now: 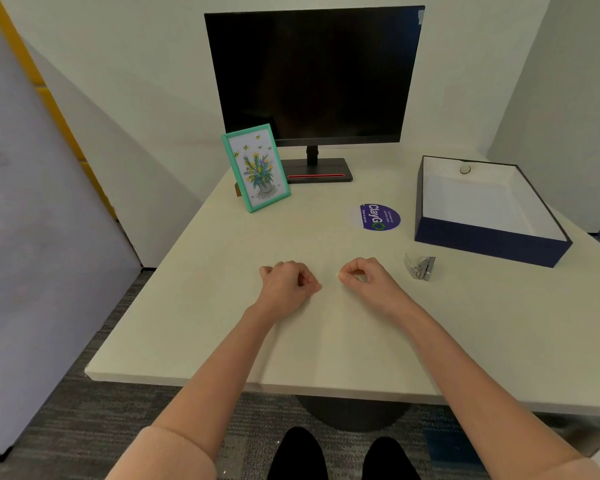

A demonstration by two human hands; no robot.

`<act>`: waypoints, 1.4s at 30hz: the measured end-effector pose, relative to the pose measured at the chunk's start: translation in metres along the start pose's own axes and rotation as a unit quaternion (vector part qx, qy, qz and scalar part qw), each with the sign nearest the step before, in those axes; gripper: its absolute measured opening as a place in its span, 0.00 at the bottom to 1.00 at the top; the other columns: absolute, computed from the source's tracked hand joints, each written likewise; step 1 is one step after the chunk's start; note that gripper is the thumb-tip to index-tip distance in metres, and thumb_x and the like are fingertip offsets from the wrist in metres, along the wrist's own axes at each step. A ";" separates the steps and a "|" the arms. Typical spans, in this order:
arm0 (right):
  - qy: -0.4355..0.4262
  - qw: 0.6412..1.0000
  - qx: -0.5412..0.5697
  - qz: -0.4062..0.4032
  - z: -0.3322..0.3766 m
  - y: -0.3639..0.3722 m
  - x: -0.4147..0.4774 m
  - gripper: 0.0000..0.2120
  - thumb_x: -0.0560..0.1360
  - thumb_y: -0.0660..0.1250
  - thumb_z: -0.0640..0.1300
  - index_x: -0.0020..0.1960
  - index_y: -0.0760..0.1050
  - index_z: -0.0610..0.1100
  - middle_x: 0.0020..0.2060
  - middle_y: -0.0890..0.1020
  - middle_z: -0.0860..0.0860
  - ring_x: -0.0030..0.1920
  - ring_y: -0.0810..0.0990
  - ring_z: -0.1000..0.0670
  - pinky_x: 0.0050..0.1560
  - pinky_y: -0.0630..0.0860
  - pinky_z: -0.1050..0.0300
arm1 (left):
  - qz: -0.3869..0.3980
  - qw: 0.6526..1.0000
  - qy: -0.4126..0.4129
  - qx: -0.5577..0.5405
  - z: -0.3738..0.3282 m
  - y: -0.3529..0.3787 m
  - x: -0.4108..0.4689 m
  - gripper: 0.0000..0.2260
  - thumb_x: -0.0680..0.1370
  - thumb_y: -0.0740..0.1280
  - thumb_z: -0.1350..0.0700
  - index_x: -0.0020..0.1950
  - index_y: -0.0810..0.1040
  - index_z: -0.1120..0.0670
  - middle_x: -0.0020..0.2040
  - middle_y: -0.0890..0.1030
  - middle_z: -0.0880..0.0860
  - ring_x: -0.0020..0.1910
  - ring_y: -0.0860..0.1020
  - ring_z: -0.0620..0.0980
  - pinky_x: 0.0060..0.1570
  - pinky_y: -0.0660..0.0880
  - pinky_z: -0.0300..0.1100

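Fingers (291, 268) of the left hand (286, 284) and right hand (368, 277) are curled in, holding nothing, and rest idle on the table (222, 306), seemingly poised to start. The small metal clip (420, 267) lies near the right hand at its three o'clock. The open navy box (482, 244), probably the clip's destination, sits beyond at one o'clock.

Table layout, back to front

On the table (194, 306), the monitor (314, 74) stands at the back middle, with the frame (256, 168) just before its left side. The sticker (378, 217) lies right of the frame and the box (489, 244) further right, a disc (465, 169) inside by its back wall. The clip (420, 267) lies before the box, just right of the right hand (368, 278). The left hand (286, 284) rests near it, apart.
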State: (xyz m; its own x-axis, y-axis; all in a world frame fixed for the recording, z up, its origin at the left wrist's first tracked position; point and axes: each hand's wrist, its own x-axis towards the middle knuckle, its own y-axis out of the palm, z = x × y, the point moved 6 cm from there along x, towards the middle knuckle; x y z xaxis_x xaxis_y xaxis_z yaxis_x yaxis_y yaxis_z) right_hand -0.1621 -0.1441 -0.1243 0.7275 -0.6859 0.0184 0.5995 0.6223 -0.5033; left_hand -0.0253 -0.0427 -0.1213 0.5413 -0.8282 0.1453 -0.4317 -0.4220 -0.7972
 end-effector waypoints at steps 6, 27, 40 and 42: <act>0.007 1.000 0.012 -0.010 0.003 0.000 0.003 0.05 0.76 0.66 0.48 0.42 0.74 0.55 0.57 0.75 0.47 0.61 0.74 0.49 0.66 0.69 0.54 | 0.006 1.000 -0.014 -0.027 0.000 -0.002 -0.001 0.06 0.75 0.68 0.49 0.41 0.79 0.50 0.39 0.81 0.45 0.42 0.76 0.44 0.51 0.56 0.42; 0.046 0.977 0.116 -0.175 -0.004 -0.163 -0.127 0.11 0.79 0.63 0.45 0.57 0.75 0.41 0.51 0.78 0.51 0.51 0.74 0.55 0.46 0.69 0.69 | 0.081 0.889 0.014 -0.450 -0.201 0.054 -0.039 0.08 0.76 0.69 0.55 0.50 0.81 0.58 0.42 0.81 0.46 0.41 0.76 0.39 0.43 0.70 0.33; 0.153 0.892 0.112 -0.411 -0.146 -0.348 -0.360 0.03 0.78 0.64 0.45 0.47 0.76 0.47 0.45 0.79 0.53 0.50 0.75 0.55 0.51 0.69 0.64 | 0.350 0.819 0.146 -0.430 -0.432 0.242 -0.165 0.05 0.77 0.68 0.55 0.49 0.81 0.55 0.43 0.81 0.48 0.44 0.78 0.42 0.49 0.76 0.36; 0.173 0.877 0.121 -0.431 -0.177 -0.357 -0.382 0.03 0.78 0.65 0.44 0.48 0.76 0.45 0.43 0.78 0.54 0.50 0.75 0.54 0.49 0.70 0.65 | 0.394 0.805 0.145 -0.418 -0.441 0.278 -0.185 0.05 0.77 0.68 0.54 0.48 0.81 0.54 0.43 0.82 0.49 0.44 0.78 0.43 0.47 0.75 0.35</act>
State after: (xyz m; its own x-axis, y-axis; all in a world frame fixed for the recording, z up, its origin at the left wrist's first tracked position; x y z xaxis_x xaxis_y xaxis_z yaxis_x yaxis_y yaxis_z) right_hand -0.7128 -0.1714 -0.1047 -0.1508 -0.9884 0.0172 0.9610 -0.1506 -0.2317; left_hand -0.5635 -0.1693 -0.1116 -0.2778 -0.9605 0.0142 -0.9595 0.2768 -0.0523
